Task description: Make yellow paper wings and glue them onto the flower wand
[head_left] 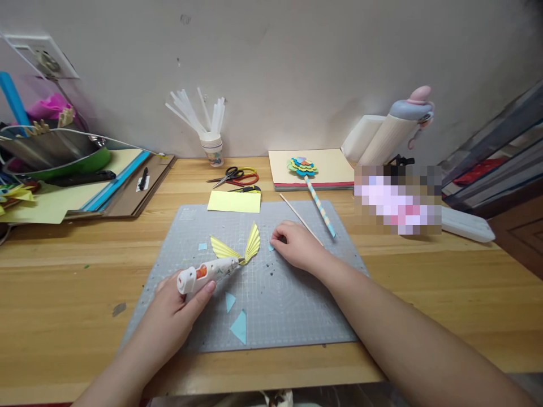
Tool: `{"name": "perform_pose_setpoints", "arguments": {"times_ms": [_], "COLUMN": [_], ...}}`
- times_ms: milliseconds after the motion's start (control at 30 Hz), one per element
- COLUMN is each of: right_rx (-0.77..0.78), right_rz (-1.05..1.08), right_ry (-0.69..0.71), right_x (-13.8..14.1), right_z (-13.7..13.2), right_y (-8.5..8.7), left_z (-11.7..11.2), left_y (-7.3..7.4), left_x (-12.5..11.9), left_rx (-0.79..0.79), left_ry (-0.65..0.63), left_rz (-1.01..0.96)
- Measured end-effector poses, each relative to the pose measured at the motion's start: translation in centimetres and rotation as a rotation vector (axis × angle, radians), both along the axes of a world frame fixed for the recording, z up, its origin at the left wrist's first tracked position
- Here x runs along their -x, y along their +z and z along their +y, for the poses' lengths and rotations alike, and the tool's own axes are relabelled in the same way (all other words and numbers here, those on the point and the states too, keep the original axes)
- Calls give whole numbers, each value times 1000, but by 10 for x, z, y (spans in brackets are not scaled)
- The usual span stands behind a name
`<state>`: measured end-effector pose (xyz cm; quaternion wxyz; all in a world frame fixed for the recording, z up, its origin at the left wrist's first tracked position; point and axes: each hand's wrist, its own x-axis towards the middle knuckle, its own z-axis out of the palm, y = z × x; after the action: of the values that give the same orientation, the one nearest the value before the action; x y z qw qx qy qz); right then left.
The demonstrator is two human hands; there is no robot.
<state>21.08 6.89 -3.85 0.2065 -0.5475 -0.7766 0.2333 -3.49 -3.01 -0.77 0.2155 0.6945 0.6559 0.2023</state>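
My left hand (178, 302) is wrapped around a white hot glue gun (210, 273). The gun's nozzle meets the base of a yellow pleated paper piece (229, 249), folded like a fan into two wing-like halves on the mat. To the right of it, my right hand (292, 242) pinches a small blue paper scrap (271, 247) close to the mat. More blue paper lies about: a little square (202, 246) at left, a small triangle (230, 301) and a larger triangle (240, 327) nearer me.
Beneath everything is a grey cutting mat (297, 316). Behind lie a yellow paper strip (234, 202), scissors (231, 174), a thin stick (299, 217) and a paper flower (303, 166) on a striped stem. A cup of glue sticks (212, 150) and a bottle (390, 133) stand near the wall.
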Motion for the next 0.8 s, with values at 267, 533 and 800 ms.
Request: {"name": "perform_pose_setpoints", "arguments": {"times_ms": [267,533,800], "right_rx": [5,5,-1], "right_rz": [-3,-7,-8], "right_ry": [-3,-5,-7], "right_x": [1,1,0], "right_z": [-1,-1,0], "right_y": [2,1,0], "left_z": [-1,-5,-5], "left_y": [-6,-4,-8], "left_x": [6,7,10], "left_rx": [31,65,81], "left_ry": [-19,8,36], "left_rz": [-6,9,23]}}
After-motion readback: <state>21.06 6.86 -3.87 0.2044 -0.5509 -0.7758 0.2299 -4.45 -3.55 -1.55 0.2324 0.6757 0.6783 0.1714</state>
